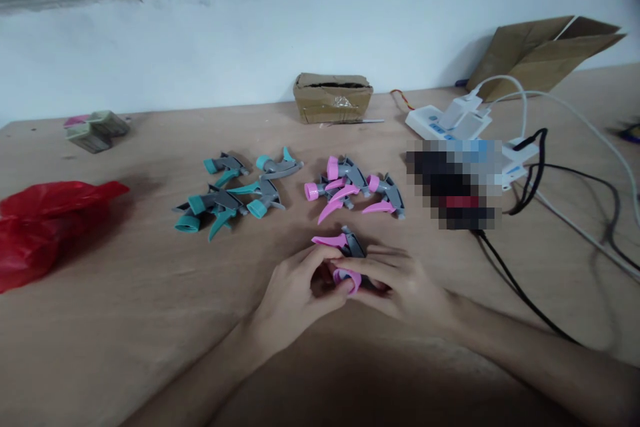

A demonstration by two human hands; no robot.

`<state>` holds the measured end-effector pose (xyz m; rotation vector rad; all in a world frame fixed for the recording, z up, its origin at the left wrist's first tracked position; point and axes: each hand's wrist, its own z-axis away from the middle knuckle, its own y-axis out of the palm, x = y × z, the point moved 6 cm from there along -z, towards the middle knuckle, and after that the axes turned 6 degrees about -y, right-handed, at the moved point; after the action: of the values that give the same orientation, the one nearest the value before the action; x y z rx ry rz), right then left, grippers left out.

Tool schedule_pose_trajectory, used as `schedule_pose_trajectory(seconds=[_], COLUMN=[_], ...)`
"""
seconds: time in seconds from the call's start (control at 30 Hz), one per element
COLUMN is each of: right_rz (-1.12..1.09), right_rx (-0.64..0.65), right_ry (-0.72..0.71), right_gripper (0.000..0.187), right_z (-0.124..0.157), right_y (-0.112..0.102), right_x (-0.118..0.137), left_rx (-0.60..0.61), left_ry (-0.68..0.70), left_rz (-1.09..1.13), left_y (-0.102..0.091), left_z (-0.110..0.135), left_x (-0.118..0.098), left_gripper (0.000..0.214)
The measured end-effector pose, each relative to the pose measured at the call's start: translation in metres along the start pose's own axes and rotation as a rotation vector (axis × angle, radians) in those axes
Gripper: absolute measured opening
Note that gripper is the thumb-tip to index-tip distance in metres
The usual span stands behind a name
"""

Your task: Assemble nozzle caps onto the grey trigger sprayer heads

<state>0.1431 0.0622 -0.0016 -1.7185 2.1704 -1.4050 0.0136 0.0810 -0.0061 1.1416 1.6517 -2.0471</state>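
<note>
Both my hands meet at the front middle of the table around a pink and grey trigger spray head (354, 243). My left hand (299, 290) has its fingers closed at the pink collar (349, 279), which faces me. From the other side my right hand (403, 280) grips the same spray head, its fingers curled over the grey body. The pink trigger points left above my fingers; the rest is hidden by the hands. Just beyond lie several pink and grey spray heads (385, 197), and to their left several teal and grey spray heads (220, 203).
A red plastic bag (50, 227) lies at the left, with small block-like items (95, 130) behind it. A cardboard box (333, 100) stands by the wall. On the right are a power strip (425, 121) with chargers, cables (520, 293), a pixelated dark object (450, 187) and an open carton (530, 60).
</note>
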Motion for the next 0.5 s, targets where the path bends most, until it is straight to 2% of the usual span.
schedule_pose_trajectory(seconds=[0.13,0.27,0.5], right_rz=[0.109,0.234,0.262], right_rx=[0.008,-0.021,-0.045], right_ry=[-0.031,-0.033,-0.029], right_gripper=[0.024,0.021,0.017], right_z=[-0.002,-0.002,-0.004], right_y=[-0.003,-0.008,-0.01], right_x=[0.002,0.003,0.007], left_rx=[0.011,-0.033,-0.122], left_ry=[-0.023,-0.069,-0.067], left_rz=[-0.001,-0.035,-0.121], left_y=[0.001,0.002,0.002], left_z=[-0.001,0.0,0.005], left_x=[0.0,-0.003,-0.01], left_gripper=[0.021,0.021,0.026])
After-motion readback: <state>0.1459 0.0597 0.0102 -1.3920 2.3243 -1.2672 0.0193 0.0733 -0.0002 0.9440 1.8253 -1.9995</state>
